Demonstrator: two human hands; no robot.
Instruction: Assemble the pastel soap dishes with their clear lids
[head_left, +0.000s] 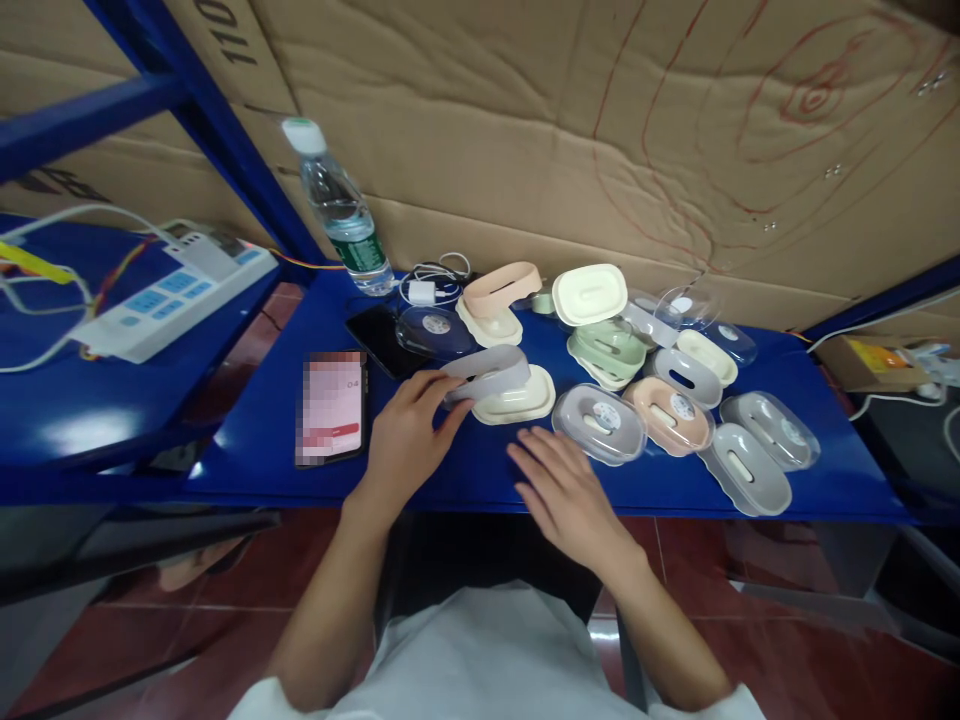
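My left hand (416,430) pinches the near left end of a grey oval plastic ring (495,372), which is tilted over a cream oval tray (525,396) on the blue table. My right hand (559,485) hovers at the table's front edge with its fingers spread and nothing in them. Just beyond it lies a grey oval dish with a clear lid and a round label (589,425). Beside that is a peach dish with a clear lid (660,418). Behind my left hand, a peach ring (501,290) leans on another cream tray (495,328).
A lit phone (331,410) and a dark phone (386,338) lie at the left, with a water bottle (349,225) behind. Several dishes, including a green one (609,350), cover the right side. A power strip (180,300) sits on the left table.
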